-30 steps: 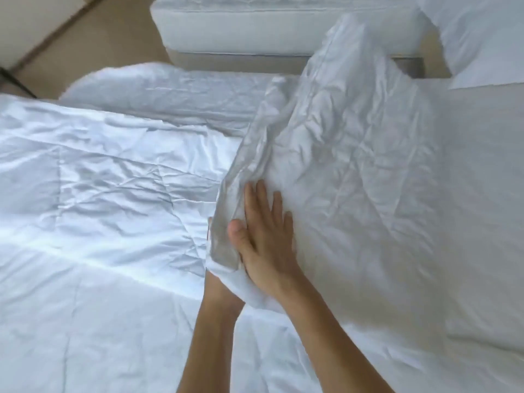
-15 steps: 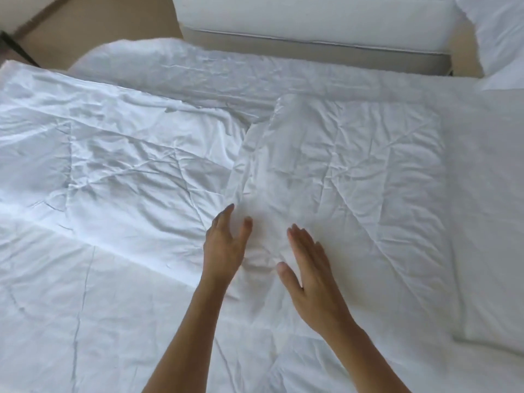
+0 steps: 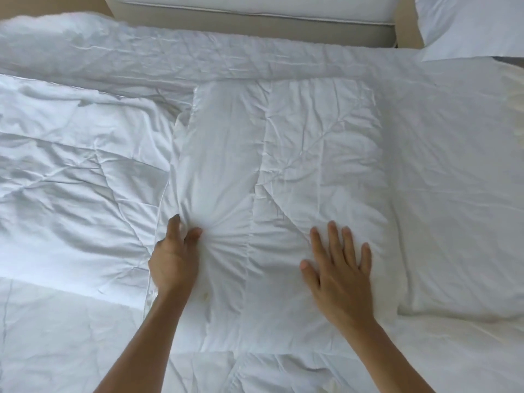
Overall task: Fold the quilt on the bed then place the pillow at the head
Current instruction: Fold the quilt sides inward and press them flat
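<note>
I have the white, crinkled, stitched quilt spread over the bed, with a folded panel of it lying in the centre of the frame. My left hand sits at that panel's left edge, fingers curled into a pinch of the cloth so that creases fan out from the grip. My right hand lies flat on the panel, fingers straight and spread, pressing it down. The two hands are well apart.

I judge this step to be settling the fold. To do it well I anchor with the flat hand and draw the pinched edge outward, so the gathered creases release and the edges line up. The white rectangular pillow waits at the upper right of the frame, apart from the fold.
</note>
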The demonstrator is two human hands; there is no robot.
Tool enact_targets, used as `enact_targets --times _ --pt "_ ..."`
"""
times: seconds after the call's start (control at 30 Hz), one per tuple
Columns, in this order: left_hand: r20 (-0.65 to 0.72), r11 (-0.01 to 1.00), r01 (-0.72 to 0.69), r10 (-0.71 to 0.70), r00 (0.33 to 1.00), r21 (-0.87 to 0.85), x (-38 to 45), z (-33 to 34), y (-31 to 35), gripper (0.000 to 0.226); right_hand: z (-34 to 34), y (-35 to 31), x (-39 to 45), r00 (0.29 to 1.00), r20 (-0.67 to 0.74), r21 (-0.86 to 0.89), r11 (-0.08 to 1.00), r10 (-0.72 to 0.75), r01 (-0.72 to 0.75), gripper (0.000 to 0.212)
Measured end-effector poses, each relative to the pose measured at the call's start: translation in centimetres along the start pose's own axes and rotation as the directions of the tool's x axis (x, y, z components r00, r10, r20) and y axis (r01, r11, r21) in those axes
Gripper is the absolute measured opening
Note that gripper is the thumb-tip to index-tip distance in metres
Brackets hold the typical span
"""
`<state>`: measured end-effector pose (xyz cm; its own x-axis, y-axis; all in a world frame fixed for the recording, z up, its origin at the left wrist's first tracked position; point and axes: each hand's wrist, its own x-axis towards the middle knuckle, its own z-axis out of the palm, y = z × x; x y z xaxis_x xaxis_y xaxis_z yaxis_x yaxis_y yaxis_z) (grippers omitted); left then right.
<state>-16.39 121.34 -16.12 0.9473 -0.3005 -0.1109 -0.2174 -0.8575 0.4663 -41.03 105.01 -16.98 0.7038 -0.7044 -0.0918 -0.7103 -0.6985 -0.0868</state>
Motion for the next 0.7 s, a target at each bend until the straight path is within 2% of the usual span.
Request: enact_targets --times 0.07,0.13,0.2,0.23,0.27,0.3,0.37,0.43,0.5,0.57,0.63,0.7 --pt "-0.093 0.985 -0.122 0.134 0.987 0.124 -1.0 0.1 1.7 0.054 -0.3 -0.7 0.6 0.999 0.009 0.022 0.999 0.042 -0.042 0.064" --pt "-0.088 0.902 -0.370 0.397 0.914 0.222 -3.1 0.5 4.3 0.066 -0.8 -2.1 1.6 1.000 0.004 0.060 0.998 0.022 -0.022 0.063" --pt "0.106 0.704 -0.657 0.656 0.747 0.270 -5.8 1.8 5.5 0.063 -0.6 -2.9 2.0 0.997 0.002 0.048 0.996 -0.074 0.074 0.062" --pt "0.222 0.614 -0.736 0.704 0.674 0.286 -6.6 2.5 5.2 0.064 -0.4 -2.7 1.9 0.995 0.014 0.028 0.994 -0.104 0.103 0.061" --pt "0.312 0.563 -0.763 0.698 0.645 0.317 -6.6 3.3 3.8 0.066 -0.1 -1.8 1.6 0.994 0.023 0.006 0.994 -0.105 0.105 0.062" --pt "0.354 0.562 -0.743 0.654 0.668 0.364 -6.0 3.9 2.0 0.068 0.4 -0.6 1.3 0.996 0.030 -0.016 0.997 -0.080 0.081 0.062" --pt "0.355 0.621 -0.633 0.525 0.773 0.462 -4.3 4.8 -1.9 0.071 1.8 2.4 0.2 0.998 0.064 -0.062 0.998 0.020 -0.016 0.064" --pt "0.360 0.663 -0.572 0.445 0.820 0.483 -3.6 5.2 -3.8 0.072 3.0 5.4 -0.8 0.981 0.137 -0.062 0.990 0.135 -0.128 0.067" --pt "0.383 0.680 -0.594 0.458 0.802 0.431 -3.9 4.8 -3.5 0.069 3.1 7.1 -1.4 0.956 0.204 0.001 0.976 0.211 -0.216 0.070" --pt "0.328 0.751 -0.573 0.478 0.815 0.328 -3.6 3.4 -2.7 0.064 2.1 7.4 -1.2 0.954 0.218 0.025 0.976 0.204 -0.214 0.071" --pt "0.258 0.848 -0.500 0.450 0.855 0.176 -2.0 1.4 -1.0 0.062 0.2 6.8 0.4 0.966 0.184 0.072 0.977 0.184 -0.200 0.071" --pt "0.190 0.853 -0.518 0.499 0.846 0.065 0.9 0.3 2.3 0.060 -1.4 5.4 3.8 0.982 0.102 0.161 0.971 0.160 -0.175 0.069"
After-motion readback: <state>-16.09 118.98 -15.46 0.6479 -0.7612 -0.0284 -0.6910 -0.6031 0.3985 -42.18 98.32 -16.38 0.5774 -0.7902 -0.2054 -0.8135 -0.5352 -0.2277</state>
